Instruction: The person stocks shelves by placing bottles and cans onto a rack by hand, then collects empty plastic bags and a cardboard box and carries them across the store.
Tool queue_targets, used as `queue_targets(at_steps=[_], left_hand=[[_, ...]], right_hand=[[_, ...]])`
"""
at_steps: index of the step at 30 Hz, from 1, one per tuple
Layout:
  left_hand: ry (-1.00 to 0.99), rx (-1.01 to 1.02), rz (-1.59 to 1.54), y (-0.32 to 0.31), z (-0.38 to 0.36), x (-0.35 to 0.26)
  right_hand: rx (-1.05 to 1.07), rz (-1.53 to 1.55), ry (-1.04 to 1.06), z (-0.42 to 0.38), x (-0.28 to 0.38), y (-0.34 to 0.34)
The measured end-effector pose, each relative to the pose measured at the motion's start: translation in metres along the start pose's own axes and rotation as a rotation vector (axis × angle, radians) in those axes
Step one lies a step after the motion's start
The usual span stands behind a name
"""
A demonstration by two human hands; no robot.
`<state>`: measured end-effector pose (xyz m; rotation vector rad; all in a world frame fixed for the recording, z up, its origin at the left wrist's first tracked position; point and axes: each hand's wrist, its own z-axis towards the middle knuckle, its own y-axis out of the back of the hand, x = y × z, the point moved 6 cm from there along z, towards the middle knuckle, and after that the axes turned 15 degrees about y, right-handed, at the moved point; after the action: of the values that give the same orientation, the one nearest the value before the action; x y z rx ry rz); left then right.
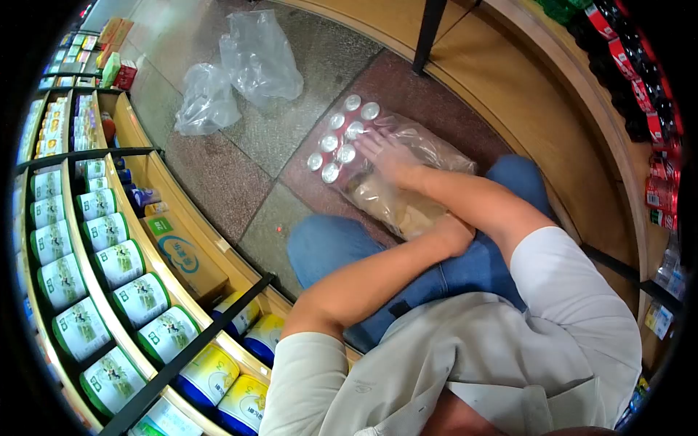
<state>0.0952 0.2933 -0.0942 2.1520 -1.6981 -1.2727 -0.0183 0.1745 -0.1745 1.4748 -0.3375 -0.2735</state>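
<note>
On the floor in front of my legs lies a clear plastic-wrapped pack point(407, 211) with brown cardboard showing through. Several silver-topped cans point(330, 143) stick out at its far left end. My right hand point(389, 154) lies flat on the wrap with its fingers spread, fingertips close to the cans. Near my knee, my left hand point(456, 234) is at the pack's near side, under my right forearm; its fingers are hidden.
Two crumpled clear plastic bags, one larger point(260, 58) and one smaller point(206, 100), lie farther off on the tiles. Shelves of white-and-green tins point(120, 261) curve along the left, with a cardboard box point(178, 254) low down. Wooden shelving point(552, 123) with red-labelled bottles point(631, 76) rises at right.
</note>
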Motion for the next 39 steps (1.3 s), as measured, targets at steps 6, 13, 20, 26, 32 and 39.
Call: queue_targets(at_steps=[6, 13, 20, 26, 32, 39], left_hand=[[-0.07, -0.062, 0.036, 0.027, -0.031, -0.002], [0.005, -0.021, -0.229, 0.08, -0.062, 0.015], [-0.176, -0.071, 0.021, 0.129, -0.108, 0.019], [-0.284, 0.008, 0.068, 0.147, -0.115, 0.017], [-0.235, 0.199, -0.005, 0.148, -0.089, 0.036], [-0.267, 0.225, 0.045, 0.147, -0.079, 0.019]], right_hand=[[0.237, 0.008, -0.013, 0.059, -0.026, -0.012], [-0.037, 0.219, -0.056, 0.092, -0.041, -0.013], [0.0, 0.301, -0.137, 0.066, -0.049, 0.019], [0.041, 0.506, -0.33, 0.02, -0.063, 0.016], [0.044, 0.562, -0.382, 0.013, -0.07, 0.012], [0.029, 0.602, -0.434, -0.001, -0.075, 0.014]])
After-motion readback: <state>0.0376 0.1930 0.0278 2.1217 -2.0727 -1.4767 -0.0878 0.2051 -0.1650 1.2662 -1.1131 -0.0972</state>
